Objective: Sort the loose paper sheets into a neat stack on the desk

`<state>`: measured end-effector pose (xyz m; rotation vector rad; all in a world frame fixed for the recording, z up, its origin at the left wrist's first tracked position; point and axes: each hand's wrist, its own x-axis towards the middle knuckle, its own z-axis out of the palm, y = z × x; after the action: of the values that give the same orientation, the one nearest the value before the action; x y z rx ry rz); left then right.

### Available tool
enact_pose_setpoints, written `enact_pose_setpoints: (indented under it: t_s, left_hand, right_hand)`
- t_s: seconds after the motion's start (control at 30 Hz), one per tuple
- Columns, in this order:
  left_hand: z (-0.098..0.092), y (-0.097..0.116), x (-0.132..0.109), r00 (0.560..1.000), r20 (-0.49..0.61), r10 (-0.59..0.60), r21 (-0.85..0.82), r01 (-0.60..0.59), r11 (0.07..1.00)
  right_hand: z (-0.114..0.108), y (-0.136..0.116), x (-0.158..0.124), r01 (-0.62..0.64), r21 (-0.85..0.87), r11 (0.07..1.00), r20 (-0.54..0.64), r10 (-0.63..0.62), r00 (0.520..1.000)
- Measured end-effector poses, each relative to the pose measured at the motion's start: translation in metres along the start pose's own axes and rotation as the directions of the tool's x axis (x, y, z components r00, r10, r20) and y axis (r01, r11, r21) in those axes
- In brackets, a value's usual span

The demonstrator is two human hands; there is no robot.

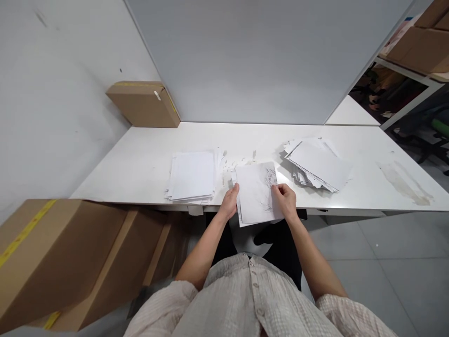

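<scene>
A thin bundle of white sheets [255, 192] with faint grey marks lies over the front edge of the white table [140, 164], held on both sides. My left hand [229, 203] pinches its left edge with thumb on top. My right hand [286, 202] grips its right edge, fingers closed on the paper. A neat stack of white sheets [192, 177] lies just left of my left hand. A looser, fanned pile of sheets [317, 164] sits to the right, beyond my right hand. Small paper scraps [231, 164] are scattered between the piles.
A brown cardboard box [144, 104] leans in the back left corner against the wall and a grey partition panel [259, 61]. Large cardboard boxes [59, 257] stand on the floor at my left. A smeared stain [403, 183] marks the table's right end. Shelving with boxes [417, 47] stands far right.
</scene>
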<state>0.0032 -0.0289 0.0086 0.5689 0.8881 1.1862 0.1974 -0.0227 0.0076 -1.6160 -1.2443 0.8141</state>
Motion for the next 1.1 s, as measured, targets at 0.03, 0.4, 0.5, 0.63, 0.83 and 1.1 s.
enact_pose_setpoints:
  t_s: [0.03, 0.4, 0.5, 0.63, 0.83, 1.1]
  left_hand:
    - [0.0, -0.001, 0.0, 1.0, 0.008, 0.008, 0.028, -0.008, 1.0]
    - [0.009, 0.024, -0.014, 0.964, 0.13, 0.234, 0.367, -0.266, 0.891]
    - [0.024, 0.051, -0.023, 0.92, 0.192, 0.341, 0.34, -0.388, 0.857]
    - [0.037, 0.066, -0.022, 0.829, 0.224, 0.513, 0.304, -0.559, 0.771]
    - [0.028, 0.046, -0.007, 0.854, 0.17, 0.491, 0.375, -0.517, 0.77]
    - [0.029, 0.045, -0.007, 0.842, 0.151, 0.518, 0.404, -0.531, 0.745]
  right_hand:
    - [0.001, 0.0, -0.002, 0.008, -0.01, 1.0, 0.014, -0.008, 1.0]
    - [-0.019, -0.031, -0.005, 0.011, 0.304, 0.953, 0.266, -0.096, 0.959]
    - [-0.028, -0.055, -0.005, 0.124, 0.449, 0.885, 0.209, -0.239, 0.948]
    - [-0.024, -0.067, -0.001, 0.257, 0.471, 0.844, 0.073, -0.328, 0.942]
    - [-0.001, -0.038, 0.007, 0.231, 0.449, 0.863, 0.079, -0.296, 0.952]
    - [0.001, -0.035, 0.007, 0.212, 0.512, 0.832, 0.091, -0.298, 0.95]
